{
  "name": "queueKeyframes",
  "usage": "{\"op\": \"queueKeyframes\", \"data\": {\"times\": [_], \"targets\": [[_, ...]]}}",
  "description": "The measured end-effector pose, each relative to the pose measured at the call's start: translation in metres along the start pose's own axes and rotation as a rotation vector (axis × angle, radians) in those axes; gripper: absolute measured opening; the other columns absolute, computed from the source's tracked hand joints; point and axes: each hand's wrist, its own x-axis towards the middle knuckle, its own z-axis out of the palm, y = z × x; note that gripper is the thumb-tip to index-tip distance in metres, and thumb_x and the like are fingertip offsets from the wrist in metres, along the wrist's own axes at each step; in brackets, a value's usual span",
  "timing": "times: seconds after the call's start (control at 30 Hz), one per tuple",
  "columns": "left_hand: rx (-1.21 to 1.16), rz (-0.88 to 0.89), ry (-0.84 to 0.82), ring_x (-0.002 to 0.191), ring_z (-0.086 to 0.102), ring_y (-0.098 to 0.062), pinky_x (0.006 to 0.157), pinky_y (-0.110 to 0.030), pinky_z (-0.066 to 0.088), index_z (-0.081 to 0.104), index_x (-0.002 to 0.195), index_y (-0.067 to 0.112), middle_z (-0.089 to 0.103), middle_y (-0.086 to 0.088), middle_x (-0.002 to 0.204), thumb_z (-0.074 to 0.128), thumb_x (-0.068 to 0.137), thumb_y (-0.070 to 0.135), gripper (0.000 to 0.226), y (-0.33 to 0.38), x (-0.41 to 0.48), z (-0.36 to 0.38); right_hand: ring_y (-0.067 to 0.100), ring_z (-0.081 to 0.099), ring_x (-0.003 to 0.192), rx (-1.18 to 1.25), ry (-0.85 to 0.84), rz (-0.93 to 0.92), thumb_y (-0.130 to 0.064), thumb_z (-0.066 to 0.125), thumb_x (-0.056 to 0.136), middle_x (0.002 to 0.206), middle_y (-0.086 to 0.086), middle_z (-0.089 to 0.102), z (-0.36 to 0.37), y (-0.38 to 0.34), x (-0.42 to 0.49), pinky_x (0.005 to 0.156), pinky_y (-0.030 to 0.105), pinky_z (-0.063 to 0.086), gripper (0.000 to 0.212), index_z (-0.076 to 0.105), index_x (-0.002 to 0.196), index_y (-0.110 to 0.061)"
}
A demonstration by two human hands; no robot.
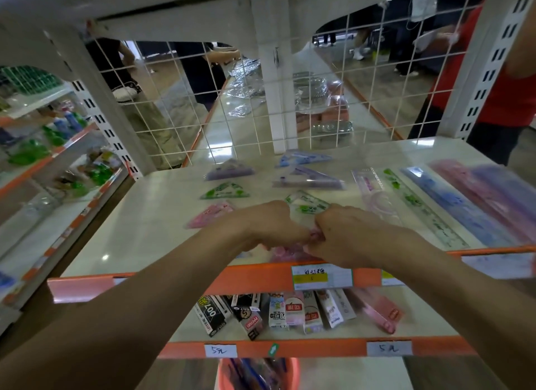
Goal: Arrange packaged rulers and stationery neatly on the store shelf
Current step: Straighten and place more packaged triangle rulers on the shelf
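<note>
Both hands are pressing close together just below frame centre, my left hand (271, 227) and right hand (352, 233) pinching the pink packet (285, 252) lying right under them at the front edge of the shelf (145, 230), its long axis apparently running left-right, equally near each.

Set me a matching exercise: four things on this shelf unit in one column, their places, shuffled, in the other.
Things
1. green ruler
2. pink triangle
3. boxes
4. bucket

Places
A. on the lower shelf
B. right part of the top shelf
C. under the lower shelf
D. just left of the left hand

Pairs: 1-B, 2-D, 3-A, 4-C
</note>
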Motion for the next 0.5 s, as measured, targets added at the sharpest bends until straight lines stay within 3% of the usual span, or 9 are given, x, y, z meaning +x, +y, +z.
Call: {"op": "queueKeyframes", "data": {"times": [0.17, 0.3, 0.4, 0.5], "targets": [[-0.020, 0.029, 0.058, 0.063, 0.050, -0.011, 0.053, -0.020, 0.041, 0.058, 0.084, 0.011, 0.056, -0.001, 0.075, 0.056, 0.090, 0.025, 0.015, 0.0048, -0.0045, 0.0011, 0.018, 0.050, 0.080, 0.101, -0.056, 0.010, -0.042, 0.049, 0.092, 0.082, -0.002, 0.051, -0.0013, 0.0004, 0.0011, 0.063, 0.026, 0.037, 0.028, 0.052, 0.086, -0.015], [-0.061, 0.016, 0.044, 0.062, 0.051, -0.010, 0.054, -0.020, 0.044, 0.047, 0.071, 0.020, 0.055, 0.002, 0.073, 0.056, 0.091, 0.023, 0.022, 0.0023, -0.0044, -0.0005, 0.017, 0.052, 0.081, 0.147, -0.084, 0.027, -0.047, 0.051, 0.089, 0.087, -0.002, 0.055, -0.0017, 0.0057, 0.0049, 0.068, 0.028, 0.042, 0.032, 0.054, 0.092, -0.016], [-0.096, -0.022, 0.028, 0.071, 0.054, -0.019, 0.066, -0.029, 0.050, 0.050, 0.078, 0.016, 0.058, -0.007, 0.082, 0.057, 0.089, 0.021, 0.015, -0.0022, -0.0015, -0.0022, 0.015, 0.051, 0.074, 0.150, -0.125, 0.019, -0.049, 0.052, 0.089, 0.084, -0.001, 0.055, -0.0043, 0.0076, 0.0074, 0.068, 0.029, 0.043, 0.034, 0.055, 0.088, -0.015], [-0.099, -0.031, 0.009, 0.076, 0.050, -0.022, 0.069, -0.033, 0.046, 0.049, 0.094, 0.013, 0.053, -0.011, 0.090, 0.060, 0.088, 0.024, 0.016, -0.0049, 0.0024, -0.0032, 0.009, 0.045, 0.066, 0.139, -0.132, -0.001, -0.048, 0.051, 0.090, 0.078, -0.004, 0.050, -0.0054, 0.0082, 0.0076, 0.060, 0.024, 0.038, 0.031, 0.046, 0.075, -0.021]]}}
